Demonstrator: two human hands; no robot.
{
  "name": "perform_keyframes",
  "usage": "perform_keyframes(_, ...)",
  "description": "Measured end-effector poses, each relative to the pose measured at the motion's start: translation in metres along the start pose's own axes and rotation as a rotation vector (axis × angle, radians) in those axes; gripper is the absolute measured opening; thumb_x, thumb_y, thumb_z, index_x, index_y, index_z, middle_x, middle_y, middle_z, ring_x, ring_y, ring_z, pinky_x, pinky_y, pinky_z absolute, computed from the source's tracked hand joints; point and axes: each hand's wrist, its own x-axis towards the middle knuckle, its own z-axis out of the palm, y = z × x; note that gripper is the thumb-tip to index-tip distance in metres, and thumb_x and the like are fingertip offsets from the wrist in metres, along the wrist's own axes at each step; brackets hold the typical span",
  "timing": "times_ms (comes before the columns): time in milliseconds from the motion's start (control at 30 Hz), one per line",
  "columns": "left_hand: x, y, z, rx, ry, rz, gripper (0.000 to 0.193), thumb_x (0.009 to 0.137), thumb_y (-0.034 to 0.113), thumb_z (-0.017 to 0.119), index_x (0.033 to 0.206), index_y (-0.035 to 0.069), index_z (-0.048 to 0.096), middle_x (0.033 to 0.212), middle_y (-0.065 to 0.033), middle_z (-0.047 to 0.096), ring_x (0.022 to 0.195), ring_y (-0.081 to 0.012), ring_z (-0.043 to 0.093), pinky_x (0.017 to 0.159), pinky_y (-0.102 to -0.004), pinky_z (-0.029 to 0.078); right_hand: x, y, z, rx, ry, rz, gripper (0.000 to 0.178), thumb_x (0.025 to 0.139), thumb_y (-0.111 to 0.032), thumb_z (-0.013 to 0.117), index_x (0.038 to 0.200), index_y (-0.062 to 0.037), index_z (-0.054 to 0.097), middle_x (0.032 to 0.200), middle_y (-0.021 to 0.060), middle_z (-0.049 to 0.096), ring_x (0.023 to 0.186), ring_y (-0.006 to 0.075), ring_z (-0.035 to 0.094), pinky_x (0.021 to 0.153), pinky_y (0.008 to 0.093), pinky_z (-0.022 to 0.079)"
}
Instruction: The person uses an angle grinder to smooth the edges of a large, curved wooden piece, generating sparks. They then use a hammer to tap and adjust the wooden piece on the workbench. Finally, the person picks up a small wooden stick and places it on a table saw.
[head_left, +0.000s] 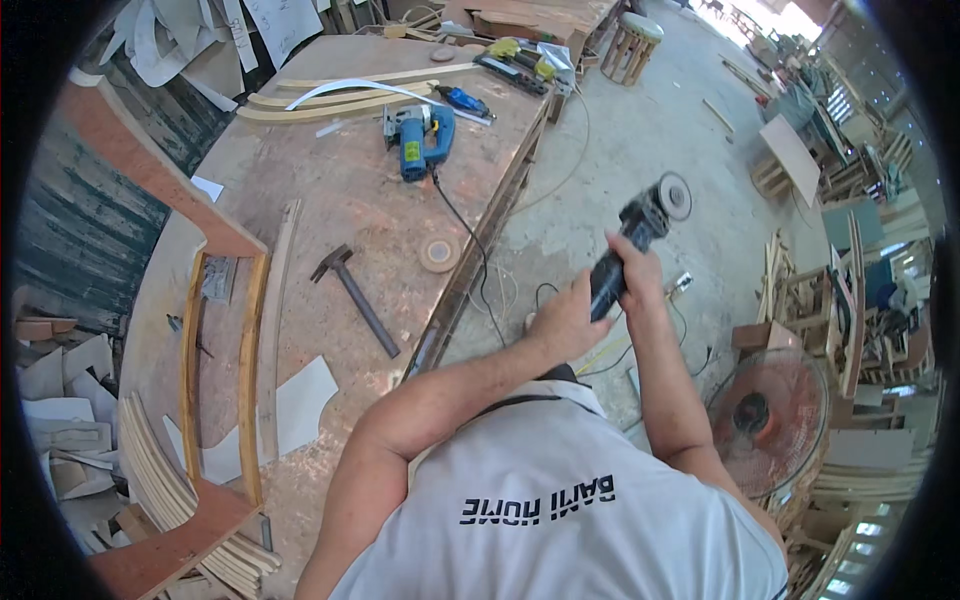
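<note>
Right now both hands grip an angle grinder (640, 235) held over the floor beside the tabletop (330, 200): the right hand (637, 268) wraps its body, the left hand (567, 318) closes around its rear end.

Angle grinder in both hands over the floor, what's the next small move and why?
Probably swing the angle grinder left, toward the workbench. Both the left hand and the right hand grip it out over bare concrete, its disc touching nothing, while the curved wood strips lie on the bench.
</note>
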Motion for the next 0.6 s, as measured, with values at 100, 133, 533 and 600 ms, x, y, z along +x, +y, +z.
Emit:
perform_keyframes(100,0.026,-0.022,0.010,-0.253,-0.112,0.070,0.073,0.077,0.027,0.080,0.134,0.002,0.042,0.103,-0.0237,0.062,0.090,-0.0371,0.066,0.075,-0.0447,0.052,0.053,-0.001,-0.014,-0.297,-0.039,-0.062,0.025,0.074,-0.013,0.080,0.085,-0.0015,0.060,0.074,0.0027,0.058,0.061,0.0136,0.055,0.056,0.0322,0.046)
perform_keyframes(133,0.035,-0.051,0.024,-0.280,-0.169,0.069,0.074,0.080,0.027,0.079,0.137,-0.001,0.041,0.108,-0.0237,0.062,0.094,-0.0336,0.067,0.078,-0.0425,0.053,0.080,-0.003,-0.014,-0.381,-0.071,-0.092,0.025,0.073,-0.012,0.080,0.085,-0.0014,0.061,0.075,0.0032,0.059,0.062,0.0136,0.056,0.056,0.0324,0.047)
perform_keyframes(533,-0.018,-0.203,0.070,-0.377,0.827,-1.006,0.047,0.088,0.026,0.073,0.122,-0.003,0.058,0.104,-0.0157,0.068,0.090,-0.0219,0.067,0.079,-0.0330,0.054,0.538,0.038,0.184,-1.041,-0.579,-0.375,0.024,0.065,-0.009,0.078,0.082,-0.0029,0.062,0.071,0.0027,0.061,0.064,0.0145,0.058,0.058,0.0327,0.048)
perform_keyframes(600,-0.062,-0.175,0.099,-0.283,0.918,-1.224,0.044,0.090,0.027,0.072,0.119,-0.003,0.059,0.096,-0.0135,0.068,0.085,-0.0201,0.066,0.076,-0.0317,0.054,0.568,0.048,0.224,-0.957,-0.683,-0.394,0.025,0.064,-0.009,0.078,0.083,-0.0023,0.063,0.070,0.0025,0.061,0.063,0.0145,0.058,0.057,0.0325,0.048)
